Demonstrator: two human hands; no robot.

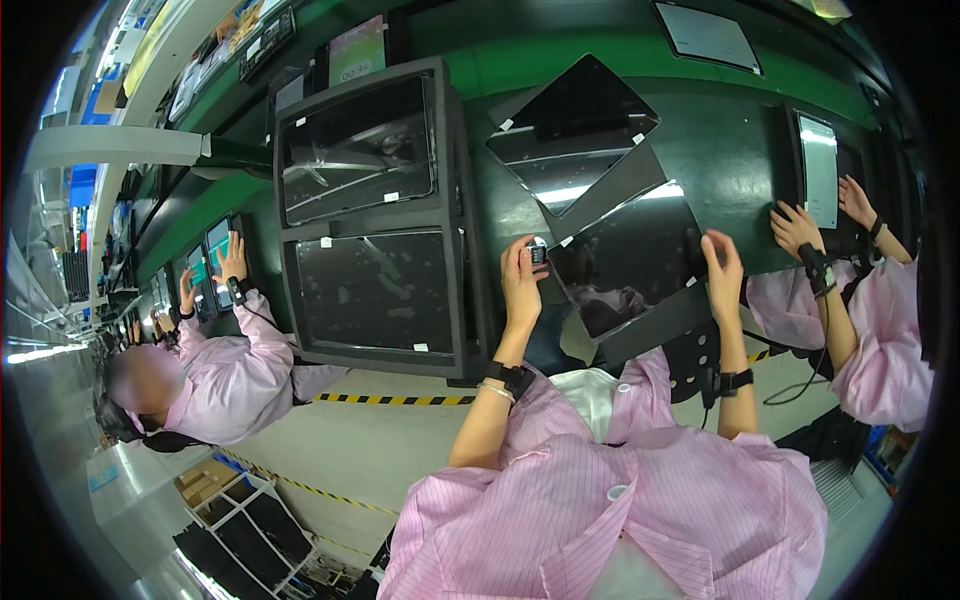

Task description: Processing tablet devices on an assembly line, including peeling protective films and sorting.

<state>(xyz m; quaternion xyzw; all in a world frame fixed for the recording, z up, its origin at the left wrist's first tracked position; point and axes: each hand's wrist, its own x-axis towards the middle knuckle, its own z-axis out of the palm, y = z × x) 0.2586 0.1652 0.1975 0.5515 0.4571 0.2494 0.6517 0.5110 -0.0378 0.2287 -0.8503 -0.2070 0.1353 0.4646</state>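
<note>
Right of the black tray point(457, 180) on the green bench point(730, 135), the left hand point(519, 275) pinches a small gadget point(538, 252) beside a dark screen point(630, 255), the right hand point(724, 275) curves half-open, seemingly empty, by the screen's far side, while striped tape point(390, 399) lines the floor point(385, 440) before the tray and a co-worker point(235, 390) is left of it.

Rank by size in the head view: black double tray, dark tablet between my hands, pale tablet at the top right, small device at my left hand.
Largest to smallest:
Double tray
Dark tablet
Pale tablet
Small device
</note>
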